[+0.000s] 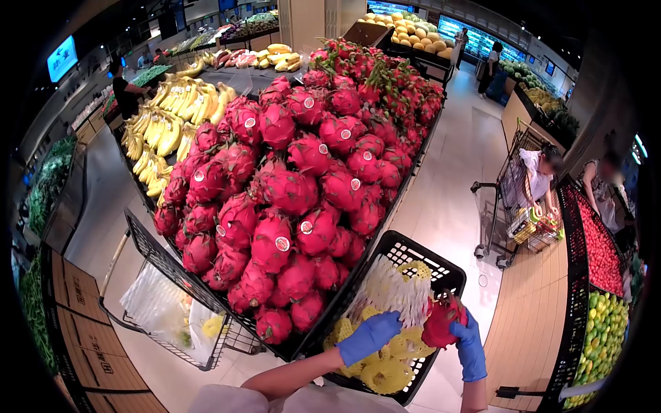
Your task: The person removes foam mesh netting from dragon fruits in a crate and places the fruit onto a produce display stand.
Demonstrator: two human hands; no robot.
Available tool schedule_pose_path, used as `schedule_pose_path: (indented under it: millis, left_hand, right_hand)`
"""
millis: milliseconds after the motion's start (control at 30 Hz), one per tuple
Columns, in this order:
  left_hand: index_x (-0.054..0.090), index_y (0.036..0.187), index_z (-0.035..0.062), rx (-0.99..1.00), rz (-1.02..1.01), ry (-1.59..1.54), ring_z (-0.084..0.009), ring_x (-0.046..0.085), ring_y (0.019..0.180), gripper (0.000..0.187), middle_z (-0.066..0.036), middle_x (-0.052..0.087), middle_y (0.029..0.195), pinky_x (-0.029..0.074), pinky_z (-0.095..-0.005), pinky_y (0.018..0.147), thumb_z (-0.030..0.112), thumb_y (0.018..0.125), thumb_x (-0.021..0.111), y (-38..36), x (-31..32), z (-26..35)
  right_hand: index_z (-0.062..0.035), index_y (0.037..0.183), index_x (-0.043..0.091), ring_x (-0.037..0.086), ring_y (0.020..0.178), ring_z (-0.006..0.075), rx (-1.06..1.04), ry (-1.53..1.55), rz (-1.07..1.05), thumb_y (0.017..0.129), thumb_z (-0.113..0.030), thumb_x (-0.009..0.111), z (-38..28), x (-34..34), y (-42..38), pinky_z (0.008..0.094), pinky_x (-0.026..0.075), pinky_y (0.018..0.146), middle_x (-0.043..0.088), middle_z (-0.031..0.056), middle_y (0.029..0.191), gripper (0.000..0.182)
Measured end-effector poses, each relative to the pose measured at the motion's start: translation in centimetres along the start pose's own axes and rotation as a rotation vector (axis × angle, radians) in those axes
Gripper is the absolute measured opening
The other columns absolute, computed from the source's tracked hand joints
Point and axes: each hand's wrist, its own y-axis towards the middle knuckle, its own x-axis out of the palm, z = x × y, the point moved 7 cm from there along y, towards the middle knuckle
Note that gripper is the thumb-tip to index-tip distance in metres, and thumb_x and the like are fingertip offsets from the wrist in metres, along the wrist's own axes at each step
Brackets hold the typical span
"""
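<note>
A red dragon fruit (443, 323) is gripped in my right hand (471, 350), which wears a blue glove and is wrapped round its right side. My left hand (372, 337), also in a blue glove, is closed at the edge of a white foam net sleeve (412, 308); its fingertips are partly hidden. Both hands are over a black plastic crate (451, 267). In the crate lie white foam nets (379, 286) and several yellow foam nets (385, 375). Beside the crate rises a large heap of dragon fruit (289, 189), some with round stickers.
Bananas (172, 103) lie behind the heap, with melons (416, 34) farther back. A shopping cart (165, 330) holding plastic bags stands at left. Across the aisle at right, a person (537, 172) is by another cart (516, 206), near tomato-like red produce (597, 251) and green fruit (606, 323).
</note>
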Motion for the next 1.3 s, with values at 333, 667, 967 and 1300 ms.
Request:
schedule_pose_path:
  millis: [333,667,967,1300]
  left_hand:
    - [0.055,0.111,0.0112,-0.111,-0.006,-0.015,-0.0258,0.06,0.063,0.031,-0.009,0.061,0.088,0.048,-0.0334,0.052,0.012,0.081,0.047,1.2,-6.8,1.8]
    - [0.055,0.114,0.0099,-0.32,0.057,-0.517,-0.0227,0.06,0.075,0.029,-0.009,0.06,0.088,0.049,-0.0306,0.067,0.021,0.087,0.051,-0.5,-7.2,-1.2]
    - [0.008,0.138,0.0023,-0.575,0.63,-0.575,-0.0179,0.056,0.083,0.103,-0.014,0.035,0.133,0.045,-0.0244,0.061,0.013,0.064,0.078,3.1,-13.1,-2.7]
    - [0.052,0.111,0.0039,-0.349,0.202,-0.039,-0.0281,0.057,0.078,0.034,-0.015,0.055,0.096,0.047,-0.0386,0.065,0.012,0.079,0.058,3.9,-0.8,-2.0]
  right_hand:
    - [-0.0005,0.121,0.042,0.05,0.104,0.0155,-0.452,-0.289,-0.135,0.068,-0.022,0.074,-16.1,11.1,16.9,0.0279,0.04,0.091,0.051,0.0094,0.114,0.066]
    - [-0.007,0.101,0.061,0.058,0.074,0.0071,-0.185,-0.432,-0.481,0.075,-0.037,0.064,-20.5,21.5,29.9,0.0192,0.044,0.064,0.063,-0.0011,0.086,0.04]
    - [0.0008,0.125,0.042,0.056,0.099,0.0167,0.225,-0.028,-0.485,0.077,-0.029,0.064,-13.2,13.3,15.6,0.0285,0.043,0.089,0.056,0.0082,0.112,0.061]
    - [-0.0053,0.129,0.039,0.052,0.11,0.0229,0.026,0.141,-0.161,0.078,-0.032,0.063,-12.0,2.5,12.5,0.0387,0.041,0.096,0.051,0.0105,0.122,0.062]
